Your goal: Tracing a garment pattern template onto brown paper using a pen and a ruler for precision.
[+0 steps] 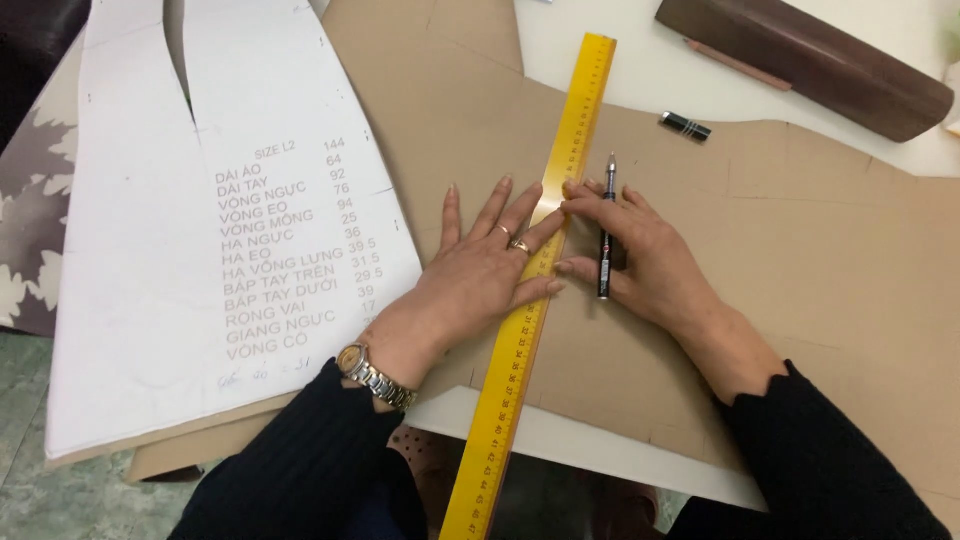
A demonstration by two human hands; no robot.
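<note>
Yellow and long, the ruler lies slanted across the brown pattern card. The left hand lies flat with fingers spread, its fingertips pressing the ruler's edge. The right hand, just across the ruler, holds a black pen between its fingers, tip up beside the ruler; whether the tip touches the card is hard to tell. Left of the left hand lies a white pattern sheet. Beyond the right hand sit a pen cap and a dark wooden block.
</note>
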